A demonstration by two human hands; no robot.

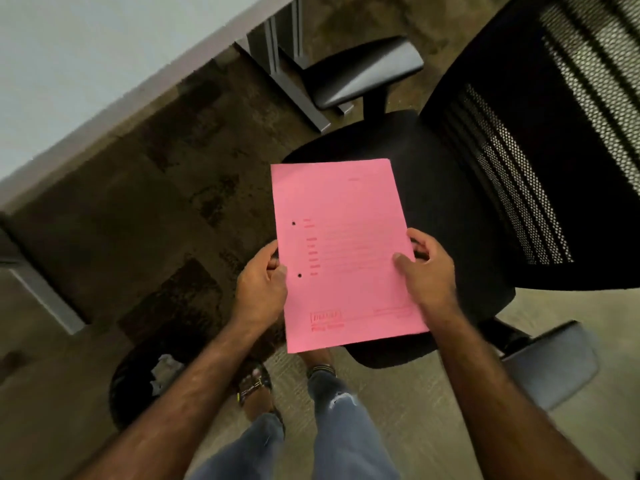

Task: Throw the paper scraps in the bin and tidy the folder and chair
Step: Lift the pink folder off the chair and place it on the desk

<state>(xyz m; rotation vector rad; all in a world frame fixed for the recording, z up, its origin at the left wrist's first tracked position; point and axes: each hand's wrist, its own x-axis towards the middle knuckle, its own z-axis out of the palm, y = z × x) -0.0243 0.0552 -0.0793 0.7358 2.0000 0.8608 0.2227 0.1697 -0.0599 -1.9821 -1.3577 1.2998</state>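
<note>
Both hands, left hand (262,285) and right hand (426,268), grip a pink folder (343,251) at centre frame, hiding part of the chair (460,209); its print is blurred.

bare forearms (194,386) | blue ripped jeans (346,427) | strapped sandals (254,386)

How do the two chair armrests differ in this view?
The far armrest is sharp, dark and glossy, with its post visible beneath the pad; the near armrest is blurred, looks greyer and shows no post. The far armrest sits beside the desk leg; the near armrest is over bare floor beside the right forearm. Both are padded and flank the black seat.
</note>
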